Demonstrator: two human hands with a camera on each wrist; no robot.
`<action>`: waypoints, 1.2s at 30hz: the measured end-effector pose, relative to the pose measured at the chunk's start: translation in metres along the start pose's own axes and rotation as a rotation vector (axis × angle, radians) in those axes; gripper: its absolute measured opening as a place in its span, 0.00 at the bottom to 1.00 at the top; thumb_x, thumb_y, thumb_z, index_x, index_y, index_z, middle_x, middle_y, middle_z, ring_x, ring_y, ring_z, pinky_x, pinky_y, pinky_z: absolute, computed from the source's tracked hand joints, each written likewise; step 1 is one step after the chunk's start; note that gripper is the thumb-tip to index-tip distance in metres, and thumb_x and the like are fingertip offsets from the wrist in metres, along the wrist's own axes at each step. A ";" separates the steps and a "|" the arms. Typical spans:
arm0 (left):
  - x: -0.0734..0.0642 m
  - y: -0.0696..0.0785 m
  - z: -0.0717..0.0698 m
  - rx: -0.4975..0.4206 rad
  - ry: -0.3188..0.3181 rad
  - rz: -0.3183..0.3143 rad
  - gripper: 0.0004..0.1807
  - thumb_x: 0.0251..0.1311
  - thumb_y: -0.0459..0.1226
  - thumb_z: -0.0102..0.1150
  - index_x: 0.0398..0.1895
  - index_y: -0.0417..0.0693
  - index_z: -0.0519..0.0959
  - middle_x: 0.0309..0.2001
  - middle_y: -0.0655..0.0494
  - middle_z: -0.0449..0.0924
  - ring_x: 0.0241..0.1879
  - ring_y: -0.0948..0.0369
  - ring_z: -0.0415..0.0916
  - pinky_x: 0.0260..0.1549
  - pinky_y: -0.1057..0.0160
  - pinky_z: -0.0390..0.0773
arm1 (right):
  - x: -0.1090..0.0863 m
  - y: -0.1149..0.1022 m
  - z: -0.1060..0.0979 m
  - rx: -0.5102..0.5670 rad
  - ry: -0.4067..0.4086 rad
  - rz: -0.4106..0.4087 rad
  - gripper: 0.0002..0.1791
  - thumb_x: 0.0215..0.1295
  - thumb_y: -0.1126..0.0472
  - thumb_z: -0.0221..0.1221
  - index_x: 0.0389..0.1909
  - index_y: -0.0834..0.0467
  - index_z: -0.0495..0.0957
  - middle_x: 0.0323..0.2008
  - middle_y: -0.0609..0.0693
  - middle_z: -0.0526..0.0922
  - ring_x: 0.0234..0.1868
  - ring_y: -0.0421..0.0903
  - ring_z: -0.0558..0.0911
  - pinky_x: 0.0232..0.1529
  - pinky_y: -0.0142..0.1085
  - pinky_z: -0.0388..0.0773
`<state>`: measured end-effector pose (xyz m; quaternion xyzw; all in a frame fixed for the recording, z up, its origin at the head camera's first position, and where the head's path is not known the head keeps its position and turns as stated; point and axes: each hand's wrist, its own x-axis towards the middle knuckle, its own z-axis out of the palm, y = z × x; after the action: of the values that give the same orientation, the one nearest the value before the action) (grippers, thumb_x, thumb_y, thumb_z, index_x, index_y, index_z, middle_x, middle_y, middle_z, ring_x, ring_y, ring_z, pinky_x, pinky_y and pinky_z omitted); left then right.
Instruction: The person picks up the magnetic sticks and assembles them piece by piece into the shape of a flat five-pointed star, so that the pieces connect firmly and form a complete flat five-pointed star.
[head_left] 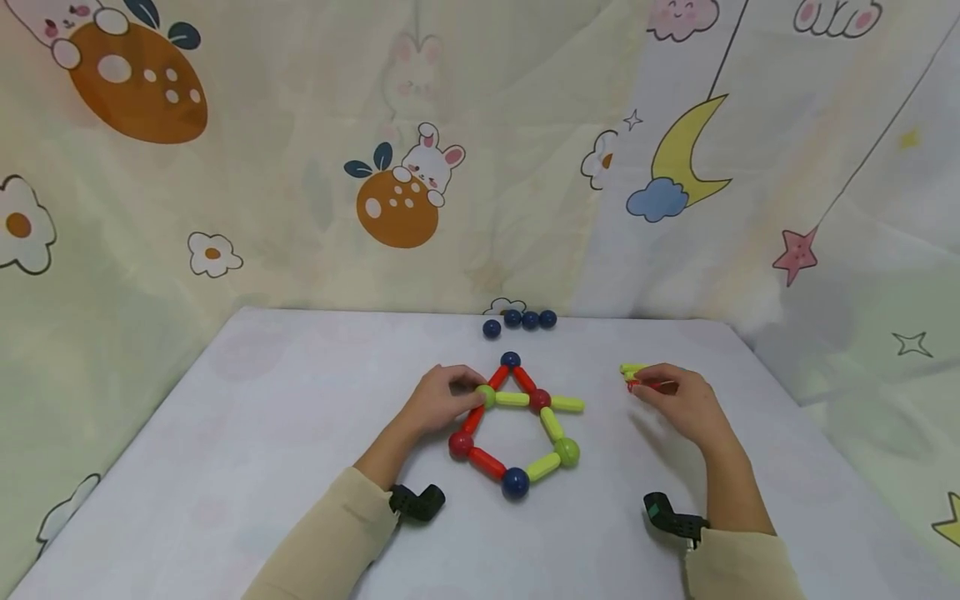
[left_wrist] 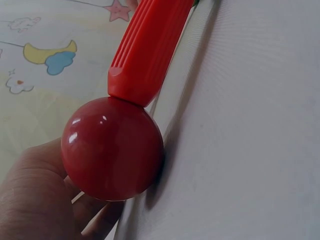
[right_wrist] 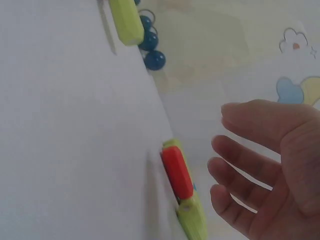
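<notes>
A magnetic-looking frame of sticks and balls lies on the white table, a triangle above a pentagon. My left hand (head_left: 441,400) pinches the green ball (head_left: 488,396) at the frame's upper left corner. Close in the left wrist view are a red ball (left_wrist: 112,150) and a red stick (left_wrist: 147,52) joined to it. One yellow-green stick (head_left: 567,404) juts right from another red ball (head_left: 540,400). My right hand (right_wrist: 265,160), fingers loosely bent and apart with nothing between them, is beside a small cluster of a red stick (right_wrist: 177,171) and yellow-green sticks (right_wrist: 192,220).
Several loose dark blue balls (head_left: 530,320) sit at the table's back edge. A dark blue ball (head_left: 511,360) tops the frame, and another blue ball (head_left: 515,483) is at its near corner. Behind the table (head_left: 300,367) hangs a printed cloth (head_left: 517,208).
</notes>
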<state>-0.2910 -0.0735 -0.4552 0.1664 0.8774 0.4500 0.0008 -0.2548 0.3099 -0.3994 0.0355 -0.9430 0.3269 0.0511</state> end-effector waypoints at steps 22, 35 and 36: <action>0.001 -0.001 0.001 -0.002 0.005 -0.004 0.12 0.64 0.44 0.68 0.49 0.56 0.87 0.47 0.61 0.87 0.53 0.58 0.79 0.74 0.42 0.60 | -0.008 0.037 -0.024 -0.009 -0.030 0.283 0.30 0.76 0.47 0.54 0.69 0.64 0.72 0.69 0.73 0.67 0.64 0.70 0.69 0.56 0.61 0.76; 0.000 0.001 0.001 -0.002 0.000 -0.001 0.12 0.64 0.43 0.68 0.49 0.55 0.87 0.46 0.61 0.87 0.52 0.58 0.79 0.75 0.41 0.59 | -0.006 0.045 -0.013 0.004 0.002 0.316 0.24 0.73 0.60 0.54 0.67 0.64 0.74 0.71 0.74 0.65 0.66 0.72 0.68 0.61 0.63 0.74; 0.000 0.001 0.001 -0.004 0.000 -0.003 0.12 0.64 0.43 0.68 0.49 0.56 0.87 0.46 0.61 0.87 0.52 0.58 0.79 0.73 0.42 0.62 | -0.006 0.046 -0.011 0.010 0.016 0.327 0.25 0.73 0.62 0.53 0.68 0.64 0.73 0.71 0.74 0.64 0.66 0.72 0.68 0.63 0.64 0.73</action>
<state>-0.2906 -0.0723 -0.4553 0.1653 0.8768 0.4516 0.0019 -0.2532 0.3530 -0.4197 -0.1210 -0.9340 0.3360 0.0044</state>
